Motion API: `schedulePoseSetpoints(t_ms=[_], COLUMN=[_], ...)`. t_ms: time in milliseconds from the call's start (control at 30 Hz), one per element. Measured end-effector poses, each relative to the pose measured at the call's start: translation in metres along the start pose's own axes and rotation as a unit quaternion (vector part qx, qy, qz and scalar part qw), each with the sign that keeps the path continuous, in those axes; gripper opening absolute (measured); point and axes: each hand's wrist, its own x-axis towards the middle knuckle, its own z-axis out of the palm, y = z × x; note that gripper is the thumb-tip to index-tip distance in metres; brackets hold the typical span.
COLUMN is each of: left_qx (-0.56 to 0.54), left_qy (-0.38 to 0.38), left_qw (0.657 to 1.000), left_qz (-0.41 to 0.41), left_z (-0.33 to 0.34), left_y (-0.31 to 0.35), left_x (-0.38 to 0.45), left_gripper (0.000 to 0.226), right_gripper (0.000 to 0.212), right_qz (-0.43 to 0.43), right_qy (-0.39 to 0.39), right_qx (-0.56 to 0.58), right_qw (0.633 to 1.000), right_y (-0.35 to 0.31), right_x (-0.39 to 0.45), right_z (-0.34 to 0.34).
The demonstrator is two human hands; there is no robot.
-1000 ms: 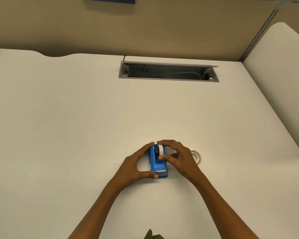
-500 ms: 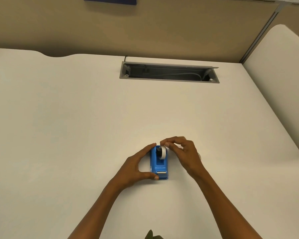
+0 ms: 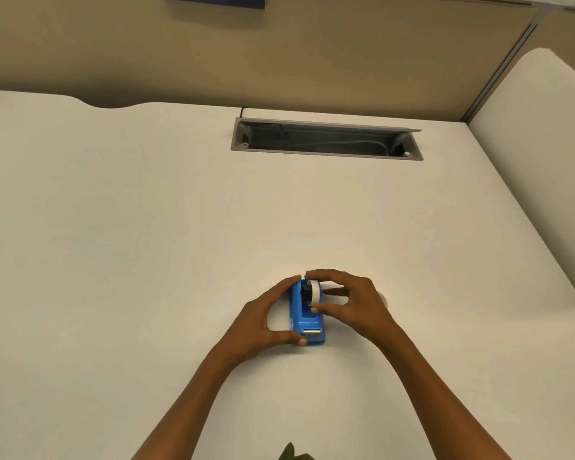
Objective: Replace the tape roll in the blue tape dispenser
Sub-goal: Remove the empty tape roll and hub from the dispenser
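Left hand (image 3: 263, 322) clamps blue tape dispenser (image 3: 306, 322); right hand (image 3: 352, 302) fingertips pinch white tape roll (image 3: 314, 292); keep base braced, move roll straight along the cradle slots.

Tape dispenser (image 3: 307, 318) on the desk (image 3: 146, 244), between both hands, cable tray (image 3: 326, 140) behind.

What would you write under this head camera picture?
Left hand steadies the blue tape dispenser while the right hand pinches its tape roll.
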Motion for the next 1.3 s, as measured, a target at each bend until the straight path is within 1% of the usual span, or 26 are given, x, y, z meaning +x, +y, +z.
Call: schedulePoseSetpoints(t_ms=[133,267,367,467,500,567,633,700,800,867,967,1067,1167,1300], left_qx=[-0.002,0.002,0.006,-0.046,-0.081,-0.15,-0.185,-0.198,-0.227,-0.244,-0.237,-0.236,-0.205,-0.136], left_qy=[-0.002,-0.005,-0.01,0.006,0.027,0.088,0.142,0.16,0.157,0.147,0.136,0.157,0.174,0.175], left_qw=[1.0,1.0,1.0,0.999,0.996,0.984,0.972,0.966,0.961,0.958,0.962,0.959,0.963,0.973], left_qz=[0.002,0.002,0.001,0.0,0.007,0.028,0.039,0.037,0.022,0.02,0.024,0.019,0.027,0.058], left_z=[0.0,-0.001,-0.004,-0.008,-0.01,-0.013,-0.015,-0.016,-0.015,-0.015,-0.013,-0.009,-0.009,-0.012], left_y=[0.001,0.002,0.008,0.021,0.028,0.041,0.052,0.06,0.066,0.067,0.067,0.064,0.062,0.063], left_x=[0.0,-0.001,-0.001,-0.001,-0.001,-0.001,0.001,0.001,0.0,0.0,0.0,0.0,0.001,0.002], left_gripper=[0.089,0.088,0.09,0.093,0.086,0.059,0.034,0.025,0.024,0.027,0.032,0.024,0.026,0.031], right_gripper=[0.055,0.05,0.045,0.039,0.037,0.033,0.029,0.029,0.033,0.037,0.039,0.037,0.037,0.038], right_qz=[-0.007,0.016,0.012,0.024,0.03,0.041,0.053,0.058,0.059,0.066,0.077,0.078,0.077,0.074], right_qy=[0.018,0.054,0.059,0.05,0.049,0.051,0.054,0.06,0.072,0.074,0.074,0.067,0.063,0.058], right_qx=[0.0,0.087,0.116,0.149,0.161,0.183,0.2,0.223,0.261,0.267,0.267,0.258,0.258,0.277], right_qw=[1.0,0.995,0.991,0.987,0.985,0.981,0.977,0.971,0.961,0.959,0.958,0.961,0.961,0.956], right_y=[-0.005,-0.01,-0.017,-0.022,-0.024,-0.026,-0.028,-0.032,-0.038,-0.04,-0.04,-0.038,-0.038,-0.035], right_x=[0.0,0.001,0.002,0.0,-0.001,-0.002,-0.001,-0.001,-0.001,-0.002,-0.003,-0.005,-0.005,-0.006], right_z=[0.0,-0.004,-0.008,-0.01,-0.01,-0.008,-0.006,-0.004,0.0,0.002,0.005,0.006,0.006,0.005])
